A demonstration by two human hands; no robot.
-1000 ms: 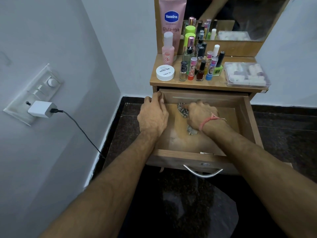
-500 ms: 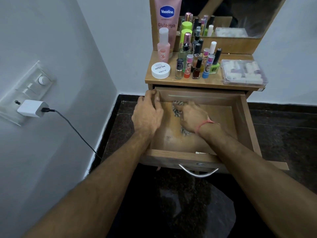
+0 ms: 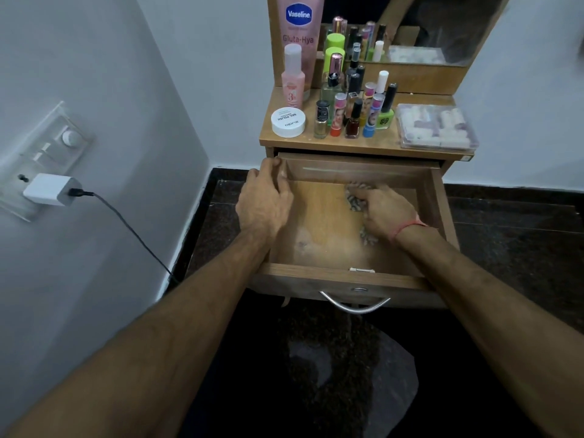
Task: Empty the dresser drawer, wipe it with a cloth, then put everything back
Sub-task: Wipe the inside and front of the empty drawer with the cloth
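The wooden drawer [image 3: 322, 276] is pulled out from the small dresser, its floor bare apart from a pale dusty smear. My left hand [image 3: 265, 203] grips the drawer's left wall near the back corner, fingers curled over the edge. My right hand [image 3: 384, 211] presses a patterned grey cloth [image 3: 354, 197] flat against the drawer floor at the back right. Most of the cloth is hidden under that hand. On the dresser top stand several nail polish bottles [image 3: 352, 120], a white jar [image 3: 288, 121], a pink bottle [image 3: 293, 79], a Vaseline tube [image 3: 298, 23] and a clear plastic box [image 3: 436, 126].
A mirror [image 3: 423, 26] stands behind the cosmetics. A white charger [image 3: 50, 189] is plugged into the left wall, its black cable [image 3: 136, 232] running down to the floor beside the dresser. The floor [image 3: 521, 241] is dark stone. A curved metal handle [image 3: 354, 306] sticks out from the drawer front.
My right hand slid the cloth from the drawer's back left toward the back right. My left hand kept its hold on the left wall.
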